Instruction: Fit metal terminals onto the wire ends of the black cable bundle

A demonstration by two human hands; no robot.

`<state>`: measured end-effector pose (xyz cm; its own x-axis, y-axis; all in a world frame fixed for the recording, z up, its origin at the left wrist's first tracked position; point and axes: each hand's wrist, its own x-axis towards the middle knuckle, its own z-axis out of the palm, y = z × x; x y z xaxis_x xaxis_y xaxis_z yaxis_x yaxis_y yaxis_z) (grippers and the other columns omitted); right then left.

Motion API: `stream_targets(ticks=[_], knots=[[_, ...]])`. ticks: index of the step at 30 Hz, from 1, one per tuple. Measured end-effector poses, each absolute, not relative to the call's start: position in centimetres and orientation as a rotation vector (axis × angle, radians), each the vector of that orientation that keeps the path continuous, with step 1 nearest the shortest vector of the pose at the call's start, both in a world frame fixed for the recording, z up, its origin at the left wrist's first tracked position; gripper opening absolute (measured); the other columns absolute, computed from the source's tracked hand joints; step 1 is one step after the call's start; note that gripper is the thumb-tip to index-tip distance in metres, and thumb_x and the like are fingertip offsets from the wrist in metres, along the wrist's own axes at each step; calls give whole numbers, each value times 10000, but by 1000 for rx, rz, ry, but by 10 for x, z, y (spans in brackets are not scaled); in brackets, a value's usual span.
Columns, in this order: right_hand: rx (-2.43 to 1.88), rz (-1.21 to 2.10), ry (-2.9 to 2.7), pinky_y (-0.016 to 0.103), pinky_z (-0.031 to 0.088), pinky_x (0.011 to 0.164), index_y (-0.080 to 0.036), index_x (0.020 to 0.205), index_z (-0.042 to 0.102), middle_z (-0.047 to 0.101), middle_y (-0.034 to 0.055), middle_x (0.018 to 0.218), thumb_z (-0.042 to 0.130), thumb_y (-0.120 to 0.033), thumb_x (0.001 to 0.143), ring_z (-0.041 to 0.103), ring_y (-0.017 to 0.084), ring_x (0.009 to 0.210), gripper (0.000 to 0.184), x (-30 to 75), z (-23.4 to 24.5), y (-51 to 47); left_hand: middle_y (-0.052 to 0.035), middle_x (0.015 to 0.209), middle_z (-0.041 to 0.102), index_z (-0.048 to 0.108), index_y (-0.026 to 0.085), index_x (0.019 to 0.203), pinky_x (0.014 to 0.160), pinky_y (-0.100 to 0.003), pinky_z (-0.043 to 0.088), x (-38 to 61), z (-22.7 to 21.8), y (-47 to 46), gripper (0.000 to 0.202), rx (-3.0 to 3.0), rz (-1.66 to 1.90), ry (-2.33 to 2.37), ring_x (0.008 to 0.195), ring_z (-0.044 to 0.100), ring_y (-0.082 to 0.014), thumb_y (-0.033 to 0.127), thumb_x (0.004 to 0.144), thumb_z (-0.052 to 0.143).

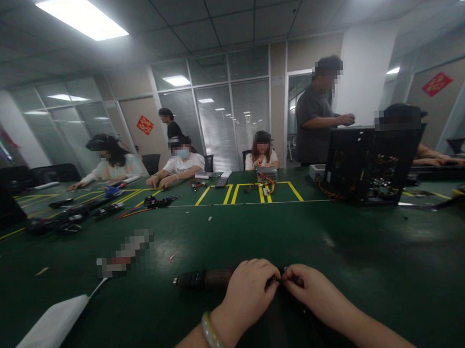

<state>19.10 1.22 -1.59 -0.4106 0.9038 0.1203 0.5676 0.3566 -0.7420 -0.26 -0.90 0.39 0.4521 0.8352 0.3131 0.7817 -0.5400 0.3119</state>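
Note:
My left hand [248, 291] is curled over a dark cylindrical part [204, 278] that lies on the green table [235, 231]; its end sticks out to the left of my fingers. A pale green bangle [215, 338] sits on that wrist. My right hand [314, 294] is closed too, its fingertips pinching something small and dark where the two hands meet. What the right fingers hold is too small to name. Dark cable-like material lies under my wrists.
A white flat object [42, 334] lies at the near left. Cable assemblies [74, 216] lie at the far left, an open black computer case [366, 164] at the right. Several people sit or stand at the far side; yellow tape lines [249, 193] mark the table.

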Motion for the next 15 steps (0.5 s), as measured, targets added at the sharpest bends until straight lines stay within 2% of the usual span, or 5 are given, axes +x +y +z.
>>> stream_targets(ticks=[15], knots=[[-1271,947,-2068,228,419,646,-207,859,677,676,6,825,577,-274,852,622,173,758,121,193,-25,16,8,951,657,632,228,925,813,-325,412,-2,3,-9,89,2555,731,1419,916,584,-187,191,863,580]])
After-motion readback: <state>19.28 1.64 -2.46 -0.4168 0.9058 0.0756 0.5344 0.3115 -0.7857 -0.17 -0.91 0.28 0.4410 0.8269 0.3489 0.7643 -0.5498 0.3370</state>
